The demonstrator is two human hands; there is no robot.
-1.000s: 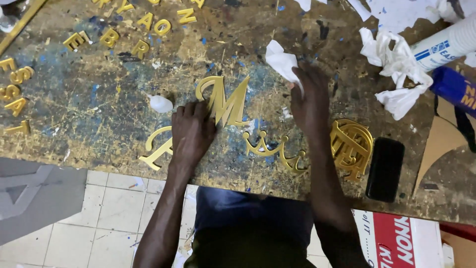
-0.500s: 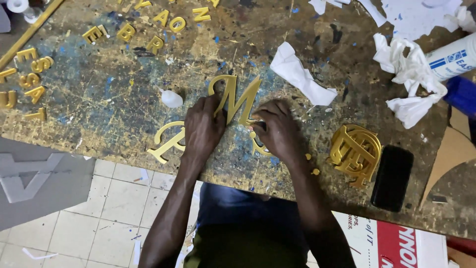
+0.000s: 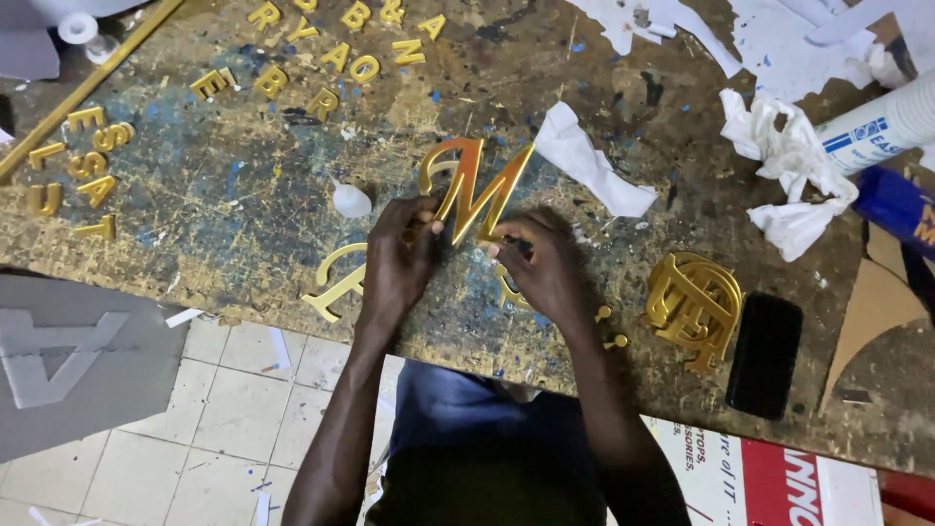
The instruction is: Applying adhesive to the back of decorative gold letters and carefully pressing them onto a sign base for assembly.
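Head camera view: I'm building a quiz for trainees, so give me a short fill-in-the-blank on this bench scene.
1. Both hands, left hand and right hand, grip one large ___ letter.
2. The black phone lies to the ___ of the gold emblem.
3. Crumpled paper is ___ in colour.

Missing: gold; right; white

One large gold letter (image 3: 474, 192) held up, two gold ornate pieces (image 3: 693, 304) lying flat. One black phone (image 3: 765, 354), one white tube (image 3: 877, 125), one white folded paper strip (image 3: 594, 161) on one bench (image 3: 243, 195).
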